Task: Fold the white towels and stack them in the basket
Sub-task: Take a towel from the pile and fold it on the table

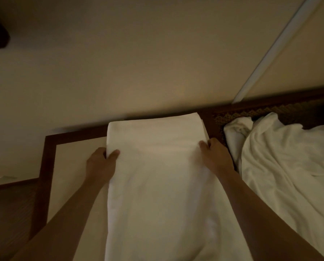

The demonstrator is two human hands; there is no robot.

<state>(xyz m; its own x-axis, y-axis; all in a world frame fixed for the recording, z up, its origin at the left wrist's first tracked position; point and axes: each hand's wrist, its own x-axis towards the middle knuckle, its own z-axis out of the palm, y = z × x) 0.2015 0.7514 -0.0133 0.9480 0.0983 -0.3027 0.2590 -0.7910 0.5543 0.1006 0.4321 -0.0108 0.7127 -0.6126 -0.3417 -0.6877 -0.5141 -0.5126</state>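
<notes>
Towel [157, 166], white, lengthwise-folded, laid on the pale wood-framed surface [70, 166], far end against the wall. Edges pinched by left hand [101, 164] and right hand [215, 157]. Corners to be matched and the crease smoothed flat. Unfolded heap [281, 157] at right. Basket unseen; near end cut off; light dim.

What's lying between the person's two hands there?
In the head view, the white towel spans the whole stretch between the left hand and the right hand; each hand grips one side edge of it.
</notes>
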